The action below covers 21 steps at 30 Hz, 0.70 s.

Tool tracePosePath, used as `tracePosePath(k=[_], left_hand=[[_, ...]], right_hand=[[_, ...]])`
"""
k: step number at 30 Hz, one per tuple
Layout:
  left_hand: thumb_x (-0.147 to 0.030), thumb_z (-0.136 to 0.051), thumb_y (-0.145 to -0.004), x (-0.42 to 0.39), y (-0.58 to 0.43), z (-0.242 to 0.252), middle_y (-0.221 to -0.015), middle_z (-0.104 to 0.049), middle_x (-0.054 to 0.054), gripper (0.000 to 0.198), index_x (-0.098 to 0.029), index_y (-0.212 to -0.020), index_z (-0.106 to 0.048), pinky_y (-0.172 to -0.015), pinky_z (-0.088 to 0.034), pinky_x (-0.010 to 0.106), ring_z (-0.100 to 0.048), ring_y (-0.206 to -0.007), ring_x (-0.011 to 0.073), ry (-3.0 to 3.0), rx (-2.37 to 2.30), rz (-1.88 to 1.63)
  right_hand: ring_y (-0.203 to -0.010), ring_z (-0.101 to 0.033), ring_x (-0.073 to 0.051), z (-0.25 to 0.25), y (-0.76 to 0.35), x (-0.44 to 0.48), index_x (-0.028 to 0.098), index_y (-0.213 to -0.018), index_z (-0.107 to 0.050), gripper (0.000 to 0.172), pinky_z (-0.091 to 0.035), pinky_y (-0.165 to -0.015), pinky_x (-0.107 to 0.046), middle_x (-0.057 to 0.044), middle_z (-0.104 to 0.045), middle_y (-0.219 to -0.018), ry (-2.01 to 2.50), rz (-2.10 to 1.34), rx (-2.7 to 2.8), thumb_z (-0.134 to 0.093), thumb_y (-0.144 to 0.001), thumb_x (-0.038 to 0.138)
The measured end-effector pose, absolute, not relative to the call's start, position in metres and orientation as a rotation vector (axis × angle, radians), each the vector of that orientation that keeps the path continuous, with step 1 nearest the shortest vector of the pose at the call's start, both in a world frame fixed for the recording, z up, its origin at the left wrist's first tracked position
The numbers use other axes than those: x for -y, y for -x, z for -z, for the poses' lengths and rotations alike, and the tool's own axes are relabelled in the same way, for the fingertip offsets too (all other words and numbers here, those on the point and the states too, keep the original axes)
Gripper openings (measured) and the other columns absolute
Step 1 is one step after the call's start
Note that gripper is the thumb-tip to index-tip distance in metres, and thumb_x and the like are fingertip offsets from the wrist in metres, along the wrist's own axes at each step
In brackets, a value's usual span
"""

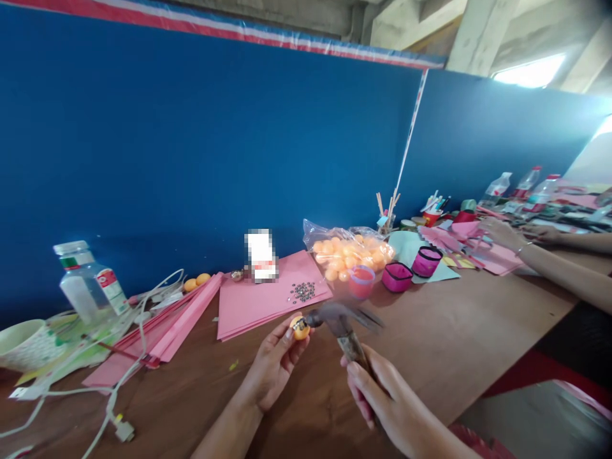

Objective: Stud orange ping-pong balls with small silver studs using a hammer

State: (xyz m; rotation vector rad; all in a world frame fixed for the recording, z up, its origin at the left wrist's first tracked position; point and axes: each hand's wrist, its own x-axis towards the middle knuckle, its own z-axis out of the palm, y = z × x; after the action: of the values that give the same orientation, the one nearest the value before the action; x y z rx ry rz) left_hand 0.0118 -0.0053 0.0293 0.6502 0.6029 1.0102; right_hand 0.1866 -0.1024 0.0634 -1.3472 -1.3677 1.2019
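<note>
My left hand [275,363] pinches a small orange ball [301,329] between thumb and fingertips, a little above the brown table [459,338]. A small metal piece sits on the ball's top. My right hand [387,398] is wrapped round the wooden handle of a claw hammer [340,320]. The hammer's metal head is blurred and lies right against the ball. A stack of pink paper sheets [261,299] lies just beyond my hands, with a small heap of metal eyelets [303,291] on it.
A clear bag of orange balls [351,252] and small pink cups [396,276] stand behind. At left are a water bottle [90,284], a white bowl [23,344] and white cables [109,382]. Another person's arms [554,264] reach in from the right. A blue wall [191,146] backs the table.
</note>
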Motion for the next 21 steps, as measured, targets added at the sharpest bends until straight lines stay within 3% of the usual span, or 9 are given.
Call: tracePosePath(k=[8,21], left_hand=[[-0.017,-0.054,-0.079,0.0030,-0.0089,-0.0267,-0.101,-0.064,0.007,0.035,-0.018,-0.114,-0.055,-0.082,-0.046,0.024,-0.059,-0.084,0.0110,-0.623,-0.538,-1.008],[-0.017,-0.054,-0.079,0.0024,-0.0070,-0.0284,-0.099,-0.065,0.008,0.029,-0.015,-0.107,-0.059,-0.087,-0.046,0.026,-0.060,-0.093,0.0163,-0.532,-0.536,-1.021]], right_hand=[[-0.044,-0.038,-0.005,-0.0643,-0.1868,0.1041,0.018,-0.076,-0.040,0.028,-0.036,-0.041,-0.016,0.006,-0.041,-0.058,1.334,-1.259,1.391,-0.033,-0.089,0.042],[-0.043,-0.037,-0.004,-0.0642,-0.1872,0.1004,0.019,-0.075,-0.038,0.028,-0.035,-0.040,-0.015,0.006,-0.040,-0.059,1.307,-1.245,1.341,-0.033,-0.089,0.043]])
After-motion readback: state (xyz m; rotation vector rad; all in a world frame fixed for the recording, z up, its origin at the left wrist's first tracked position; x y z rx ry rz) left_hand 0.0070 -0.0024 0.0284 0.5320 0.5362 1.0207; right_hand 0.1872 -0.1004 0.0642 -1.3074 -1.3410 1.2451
